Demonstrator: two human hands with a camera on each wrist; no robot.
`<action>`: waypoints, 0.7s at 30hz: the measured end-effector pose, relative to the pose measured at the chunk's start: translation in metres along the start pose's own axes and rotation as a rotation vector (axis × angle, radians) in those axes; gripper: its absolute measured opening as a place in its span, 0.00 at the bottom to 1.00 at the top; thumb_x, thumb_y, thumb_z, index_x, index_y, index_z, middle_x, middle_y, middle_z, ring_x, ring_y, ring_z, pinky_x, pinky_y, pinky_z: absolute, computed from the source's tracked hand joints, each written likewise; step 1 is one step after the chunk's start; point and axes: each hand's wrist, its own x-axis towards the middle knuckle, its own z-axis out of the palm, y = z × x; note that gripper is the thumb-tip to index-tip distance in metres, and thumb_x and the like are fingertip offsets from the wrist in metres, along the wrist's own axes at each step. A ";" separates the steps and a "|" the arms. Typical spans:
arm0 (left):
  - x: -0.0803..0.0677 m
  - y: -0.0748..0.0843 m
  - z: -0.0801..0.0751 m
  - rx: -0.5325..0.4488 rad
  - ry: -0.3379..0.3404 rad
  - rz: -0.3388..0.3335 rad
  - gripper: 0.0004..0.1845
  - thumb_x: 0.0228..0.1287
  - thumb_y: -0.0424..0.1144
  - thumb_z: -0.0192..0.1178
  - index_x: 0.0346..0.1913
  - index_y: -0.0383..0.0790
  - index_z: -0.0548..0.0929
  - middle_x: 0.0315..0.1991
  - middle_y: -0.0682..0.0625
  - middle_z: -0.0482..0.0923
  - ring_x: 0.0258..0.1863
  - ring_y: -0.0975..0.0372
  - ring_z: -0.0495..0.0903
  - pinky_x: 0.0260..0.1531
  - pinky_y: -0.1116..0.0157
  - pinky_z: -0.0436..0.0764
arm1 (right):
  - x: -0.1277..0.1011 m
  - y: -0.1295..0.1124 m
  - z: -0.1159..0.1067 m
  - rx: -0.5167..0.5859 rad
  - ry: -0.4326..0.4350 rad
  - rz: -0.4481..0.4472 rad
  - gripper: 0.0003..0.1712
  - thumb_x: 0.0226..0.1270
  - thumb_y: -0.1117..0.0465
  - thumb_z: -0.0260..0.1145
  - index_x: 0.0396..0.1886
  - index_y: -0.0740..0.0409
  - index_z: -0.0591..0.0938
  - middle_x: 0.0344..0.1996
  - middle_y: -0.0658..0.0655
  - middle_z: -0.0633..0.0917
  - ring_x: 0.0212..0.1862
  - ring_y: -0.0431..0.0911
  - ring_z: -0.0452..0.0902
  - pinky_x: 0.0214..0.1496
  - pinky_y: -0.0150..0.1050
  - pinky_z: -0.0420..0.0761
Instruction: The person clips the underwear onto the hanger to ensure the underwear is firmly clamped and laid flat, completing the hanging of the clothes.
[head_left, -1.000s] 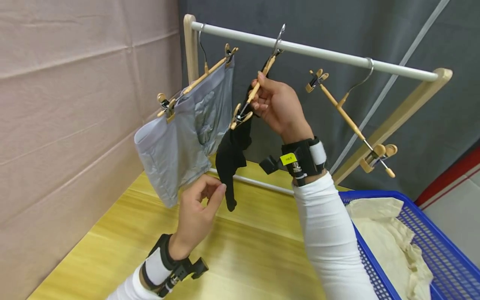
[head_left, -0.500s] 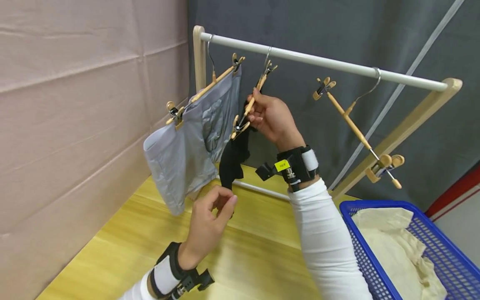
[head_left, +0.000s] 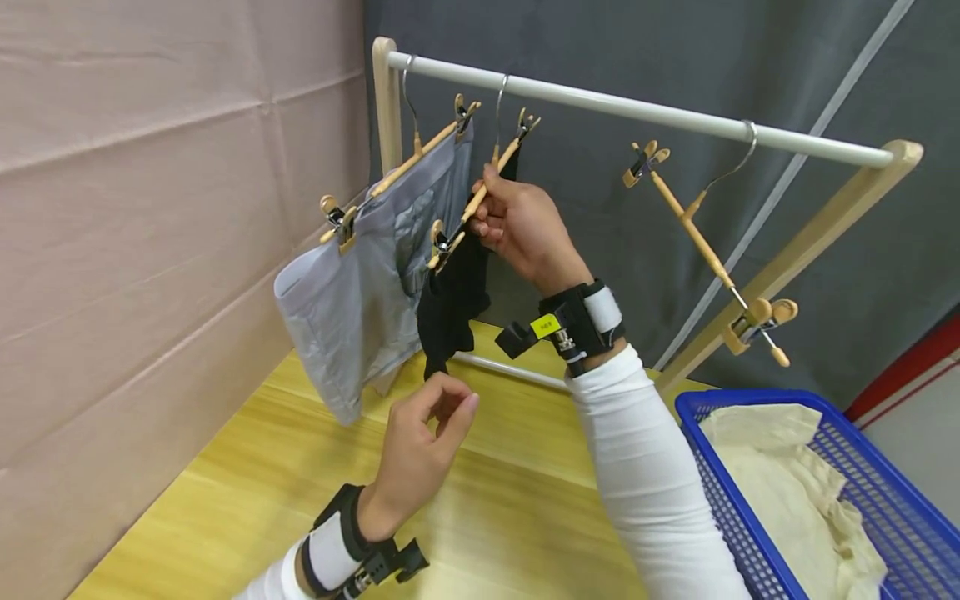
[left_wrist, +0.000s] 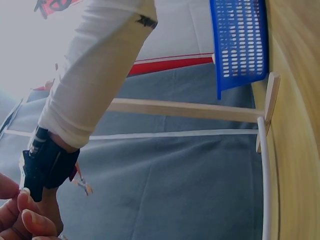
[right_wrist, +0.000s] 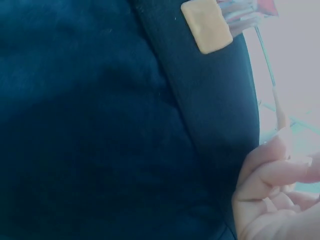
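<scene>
In the head view my right hand [head_left: 525, 225] grips the wooden bar of a clip hanger [head_left: 480, 200], thumb on the near side. A black garment [head_left: 453, 317] hangs from that hanger's clips, its hook over the white rail. The right wrist view shows the garment's waistband [right_wrist: 200, 80] close up, under a clip's tan pad [right_wrist: 207, 25]. My left hand [head_left: 420, 450] is below, just under the garment's lower end, fingers loosely curled with nothing visible in them. Grey shorts [head_left: 360, 300] hang on another clip hanger [head_left: 412, 167] to the left.
The white rail [head_left: 600, 100] belongs to a small wooden rack on a wood-grain table [head_left: 510, 525]. A bare clip hanger [head_left: 693, 229] hangs at the right. A blue basket [head_left: 750, 517] with cream cloth [head_left: 787, 483] stands below it. A pinkish curtain [head_left: 172, 208] borders the left.
My right hand has slid the hanger with the black garment left along the rail, close to the grey shorts. My left hand has dropped slightly. The view has shifted a little.
</scene>
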 end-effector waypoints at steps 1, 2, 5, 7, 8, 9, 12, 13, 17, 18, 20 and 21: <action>-0.001 0.000 0.001 0.000 -0.008 0.001 0.07 0.62 0.24 0.60 0.35 0.41 0.78 0.22 0.54 0.71 0.18 0.65 0.66 0.16 0.71 0.65 | 0.000 0.000 0.000 -0.008 0.001 0.004 0.19 0.76 0.54 0.51 0.34 0.65 0.76 0.20 0.55 0.72 0.20 0.44 0.66 0.22 0.30 0.65; -0.003 0.000 0.003 -0.001 -0.020 0.001 0.07 0.63 0.24 0.60 0.35 0.41 0.78 0.22 0.54 0.71 0.18 0.65 0.66 0.16 0.71 0.65 | -0.001 0.000 -0.001 -0.013 0.004 0.007 0.19 0.76 0.53 0.51 0.35 0.65 0.76 0.20 0.55 0.72 0.21 0.44 0.67 0.22 0.30 0.66; -0.010 -0.001 0.010 0.008 -0.069 0.000 0.06 0.63 0.26 0.60 0.36 0.41 0.78 0.23 0.55 0.72 0.19 0.66 0.67 0.15 0.70 0.67 | -0.006 0.004 -0.004 -0.017 0.031 0.006 0.20 0.74 0.49 0.53 0.38 0.64 0.75 0.22 0.55 0.73 0.21 0.45 0.68 0.24 0.32 0.68; -0.017 -0.003 0.016 -0.005 -0.124 -0.031 0.05 0.65 0.28 0.59 0.36 0.41 0.78 0.24 0.55 0.73 0.20 0.67 0.68 0.16 0.70 0.69 | -0.015 0.010 -0.010 -0.017 0.051 -0.007 0.20 0.74 0.48 0.52 0.40 0.63 0.74 0.23 0.55 0.73 0.22 0.45 0.68 0.25 0.33 0.70; -0.020 -0.005 0.018 -0.009 -0.152 -0.048 0.04 0.66 0.29 0.59 0.36 0.41 0.78 0.24 0.55 0.74 0.20 0.67 0.68 0.17 0.70 0.70 | -0.021 0.015 -0.013 -0.012 0.060 -0.014 0.20 0.74 0.48 0.52 0.40 0.62 0.73 0.23 0.56 0.73 0.22 0.45 0.68 0.26 0.33 0.70; -0.023 -0.006 0.021 -0.014 -0.180 -0.070 0.03 0.66 0.30 0.59 0.36 0.42 0.78 0.24 0.55 0.74 0.21 0.68 0.69 0.18 0.70 0.70 | -0.028 0.019 -0.018 -0.006 0.066 -0.018 0.20 0.74 0.48 0.52 0.41 0.62 0.73 0.24 0.56 0.73 0.23 0.45 0.68 0.26 0.33 0.69; -0.033 -0.013 0.025 -0.047 -0.265 -0.172 0.02 0.69 0.33 0.57 0.36 0.42 0.78 0.25 0.56 0.75 0.22 0.67 0.70 0.21 0.70 0.72 | -0.054 0.033 -0.036 0.010 0.060 -0.018 0.19 0.75 0.49 0.50 0.40 0.62 0.72 0.24 0.55 0.71 0.23 0.44 0.66 0.26 0.32 0.67; -0.035 -0.015 0.025 -0.052 -0.286 -0.204 0.02 0.69 0.33 0.57 0.36 0.42 0.78 0.25 0.56 0.75 0.22 0.67 0.70 0.21 0.70 0.72 | -0.064 0.036 -0.043 0.023 0.058 -0.018 0.19 0.76 0.49 0.50 0.39 0.62 0.73 0.24 0.55 0.71 0.23 0.44 0.65 0.25 0.31 0.66; -0.036 -0.025 0.027 -0.054 -0.344 -0.295 0.03 0.70 0.35 0.56 0.37 0.41 0.79 0.26 0.57 0.74 0.22 0.67 0.71 0.23 0.69 0.74 | -0.103 0.043 -0.069 0.208 0.026 -0.038 0.18 0.77 0.52 0.48 0.36 0.62 0.74 0.25 0.53 0.70 0.23 0.42 0.62 0.23 0.29 0.63; -0.034 -0.028 0.029 -0.048 -0.349 -0.305 0.04 0.70 0.36 0.56 0.37 0.40 0.79 0.26 0.57 0.74 0.22 0.66 0.71 0.22 0.69 0.73 | -0.111 0.044 -0.074 0.276 0.021 -0.046 0.18 0.78 0.53 0.47 0.36 0.62 0.75 0.25 0.53 0.70 0.23 0.41 0.62 0.22 0.29 0.63; -0.025 -0.034 0.034 -0.040 -0.351 -0.314 0.04 0.70 0.36 0.56 0.37 0.39 0.79 0.26 0.56 0.74 0.22 0.66 0.71 0.23 0.68 0.73 | -0.125 0.044 -0.081 0.402 0.007 -0.064 0.18 0.78 0.55 0.46 0.36 0.64 0.75 0.26 0.53 0.70 0.24 0.41 0.63 0.22 0.28 0.63; -0.019 -0.037 0.038 -0.035 -0.347 -0.314 0.04 0.70 0.36 0.56 0.38 0.39 0.79 0.26 0.56 0.74 0.22 0.65 0.71 0.23 0.68 0.73 | -0.131 0.044 -0.083 0.445 0.006 -0.072 0.18 0.78 0.55 0.46 0.36 0.63 0.75 0.27 0.53 0.70 0.25 0.41 0.64 0.22 0.27 0.64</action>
